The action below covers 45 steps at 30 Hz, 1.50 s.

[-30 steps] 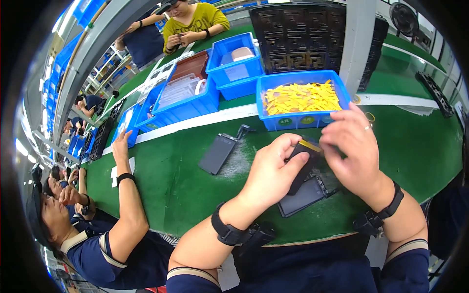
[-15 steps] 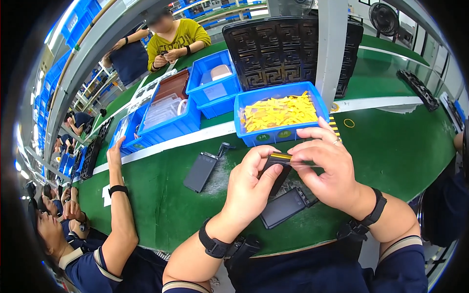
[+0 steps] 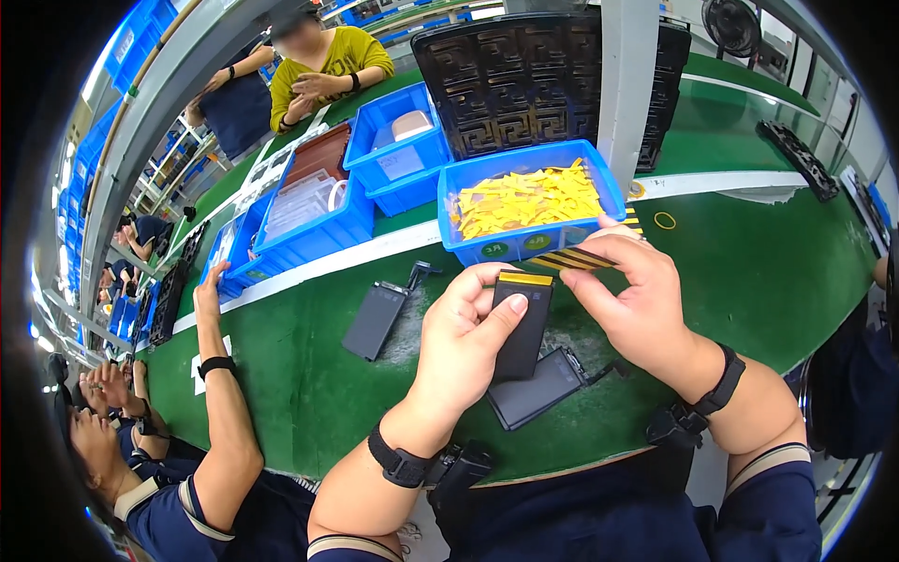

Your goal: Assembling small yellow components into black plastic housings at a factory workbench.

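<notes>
My left hand (image 3: 451,342) grips a flat black rectangular battery pack (image 3: 518,330), thumb on its face and fingers behind. A yellow strip (image 3: 526,278) lies across the pack's upper end. Pinched between the thumb and fingers of my right hand (image 3: 646,304) is a thin strip with black and yellow stripes (image 3: 567,258); its free end sits just above and right of the pack, apart from it. A similar black pack with a connector piece (image 3: 536,389) lies on the table below my hands. Another such pack (image 3: 374,320) rests to the left.
Beyond my hands stands a blue bin (image 3: 521,244) full of yellow pieces (image 3: 534,201). More blue bins (image 3: 323,234) line the left. A black moulded tray (image 3: 510,89) leans behind, beside a grey post (image 3: 626,89). A co-worker's forearm (image 3: 225,393) reaches in at left.
My right hand has drawn slightly away from the pack's upper end, and the striped strip in it now shows. The pack has tilted to show its broad face.
</notes>
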Each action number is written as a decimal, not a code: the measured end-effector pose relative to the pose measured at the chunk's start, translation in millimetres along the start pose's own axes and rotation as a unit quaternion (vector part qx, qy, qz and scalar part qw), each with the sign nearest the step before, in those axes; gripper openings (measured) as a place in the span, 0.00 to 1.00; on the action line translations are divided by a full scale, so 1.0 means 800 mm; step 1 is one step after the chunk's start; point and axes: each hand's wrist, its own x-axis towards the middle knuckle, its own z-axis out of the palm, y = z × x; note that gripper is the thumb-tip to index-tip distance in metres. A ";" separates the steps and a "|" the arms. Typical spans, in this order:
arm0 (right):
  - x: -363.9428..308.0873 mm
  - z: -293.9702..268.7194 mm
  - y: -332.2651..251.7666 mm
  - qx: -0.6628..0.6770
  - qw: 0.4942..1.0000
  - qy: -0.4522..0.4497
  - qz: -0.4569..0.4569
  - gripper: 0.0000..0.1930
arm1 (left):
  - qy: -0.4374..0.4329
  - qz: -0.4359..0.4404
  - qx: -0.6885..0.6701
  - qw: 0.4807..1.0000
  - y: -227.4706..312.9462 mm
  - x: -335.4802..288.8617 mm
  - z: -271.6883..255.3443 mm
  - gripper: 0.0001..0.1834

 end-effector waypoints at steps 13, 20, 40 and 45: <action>-0.004 0.007 0.002 -0.041 0.998 -0.032 -0.038 0.06 | 0.034 0.027 0.175 0.984 0.001 -0.008 0.015 0.13; -0.005 0.003 -0.012 0.015 0.994 -0.081 -0.078 0.07 | 0.115 0.137 0.333 0.926 -0.003 0.013 -0.026 0.11; 0.000 -0.001 -0.002 0.111 0.947 -0.237 0.184 0.11 | -0.049 0.200 0.378 0.902 0.016 0.007 -0.022 0.13; 0.002 -0.006 -0.002 0.163 0.920 -0.280 0.221 0.11 | -0.065 0.162 0.323 0.930 0.014 0.007 -0.023 0.14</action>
